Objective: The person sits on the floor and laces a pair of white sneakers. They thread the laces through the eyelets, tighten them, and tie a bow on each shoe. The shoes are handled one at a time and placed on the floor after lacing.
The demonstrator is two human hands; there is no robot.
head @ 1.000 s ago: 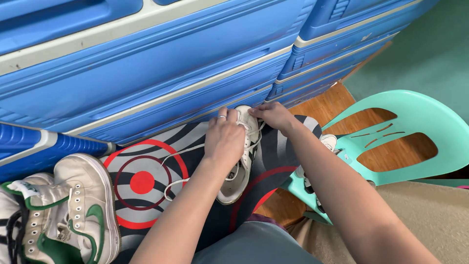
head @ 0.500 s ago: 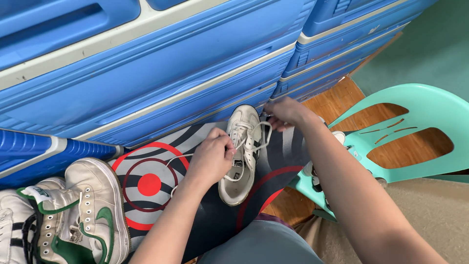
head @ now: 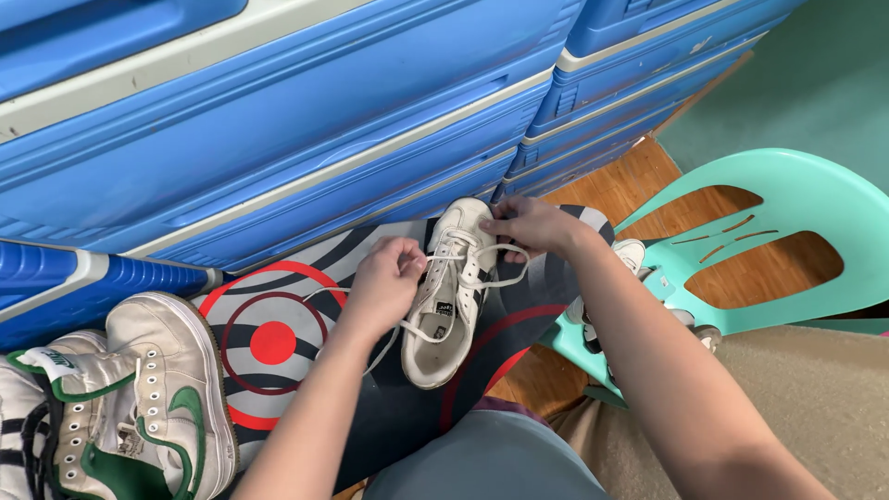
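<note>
Head view — white sneaker (head: 451, 292) lies lengthwise, toe toward blue drawers (head: 306, 120).

You have a single view, from the camera worn on your head, and it looks steeply down and forward over your own arms. It sits close: your forearms run in from the bottom edge and fill the lower half. The view faces the stacked blue plastic drawers (head: 306, 120) that span the top, with the patterned mat (head: 278, 333) on the floor beneath them in the middle. The mint green chair (head: 787, 241) marks the right edge and the green-and-white high-top sneaker (head: 148, 398) the lower left corner.
</note>
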